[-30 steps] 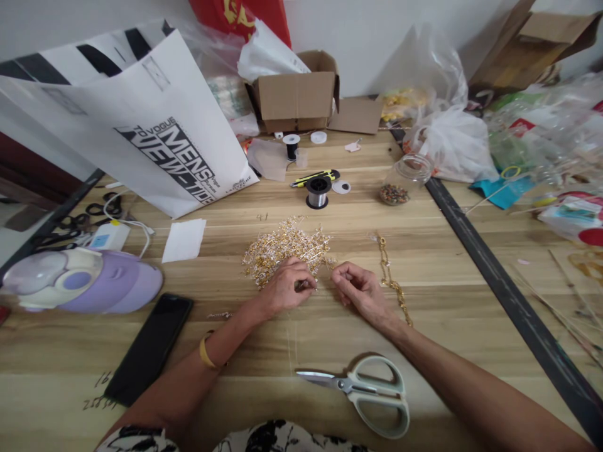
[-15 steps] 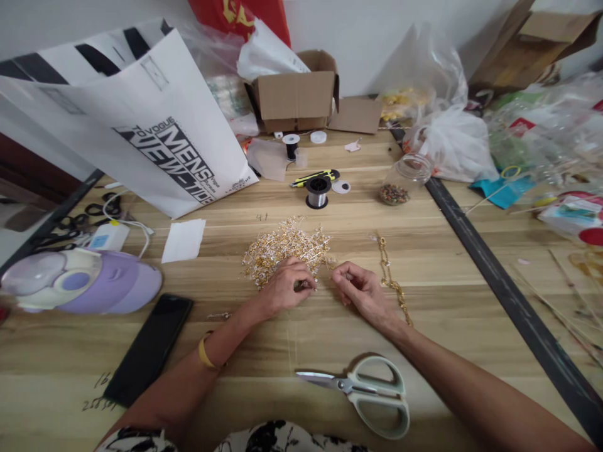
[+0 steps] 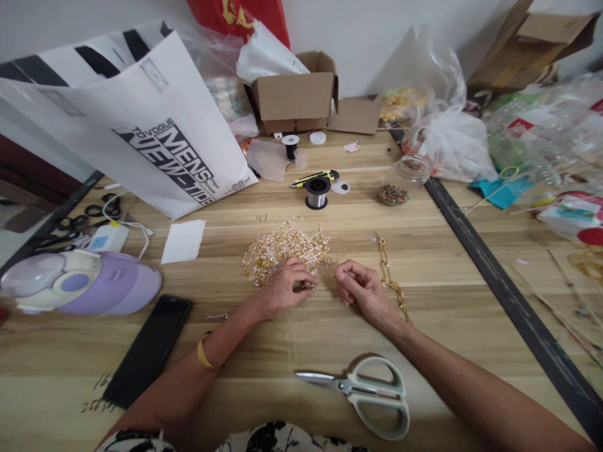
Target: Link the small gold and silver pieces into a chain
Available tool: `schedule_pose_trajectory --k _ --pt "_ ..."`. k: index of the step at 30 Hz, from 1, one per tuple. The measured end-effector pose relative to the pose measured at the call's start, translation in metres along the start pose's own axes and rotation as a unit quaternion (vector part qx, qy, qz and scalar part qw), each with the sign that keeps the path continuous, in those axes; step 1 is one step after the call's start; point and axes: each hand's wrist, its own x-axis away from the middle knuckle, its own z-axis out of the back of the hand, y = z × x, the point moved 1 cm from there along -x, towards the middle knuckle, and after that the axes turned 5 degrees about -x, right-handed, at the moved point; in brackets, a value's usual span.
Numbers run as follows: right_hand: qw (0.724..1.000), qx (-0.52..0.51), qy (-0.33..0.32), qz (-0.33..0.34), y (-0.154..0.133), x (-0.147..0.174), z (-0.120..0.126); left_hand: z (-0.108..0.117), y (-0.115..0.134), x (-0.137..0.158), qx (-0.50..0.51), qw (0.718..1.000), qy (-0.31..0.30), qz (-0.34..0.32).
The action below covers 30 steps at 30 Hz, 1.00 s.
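Note:
At the near right edge of a pile of gold and clear beaded jewellery pieces (image 3: 277,248), my left hand (image 3: 288,284) is closed in a pinch. Something small shows at its fingertips, too tiny to name. My right hand (image 3: 362,290) faces it a short way to the right, thumb and fingers pressed together; what they hold, if anything, is hidden. Just beyond that hand lies a gold chain (image 3: 385,270), running lengthwise on the table. Scissors with pale handles (image 3: 355,384) rest nearer to me, blades pointing left. A thin clear thread (image 3: 292,342) shows faintly below my left hand.
Behind the pile stand a wire spool (image 3: 316,193), a yellow-black utility knife (image 3: 313,178) and a jar of beads (image 3: 400,182). On the left are a phone (image 3: 148,348), a purple bottle (image 3: 117,282) and a white paper bag (image 3: 141,119). Plastic bags (image 3: 455,144) crowd the right.
My right hand has shifted very slightly to the right, widening the gap between the hands a little. The left hand stays nearly still beside the pile.

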Motion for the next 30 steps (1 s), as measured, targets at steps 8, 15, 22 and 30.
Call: schedule_pose_trajectory --k 8,15,22,30 --pt "0.999 -0.037 -0.005 -0.006 0.0037 -0.0011 0.0020 0.0001 -0.0044 0.0002 0.031 0.999 0.006 -0.010" --pt "0.999 -0.051 -0.014 0.000 0.0025 -0.0015 0.0021 0.0058 0.0008 0.0005 0.042 0.999 0.008 0.002" --pt "0.999 -0.034 -0.013 -0.004 0.0026 -0.0018 0.0019 0.0063 0.0003 0.0003 0.053 0.999 0.006 -0.002" --pt "1.000 -0.008 -0.020 -0.014 0.0009 -0.0009 0.0003 0.0054 0.0004 0.0008 0.040 0.999 0.028 0.003"
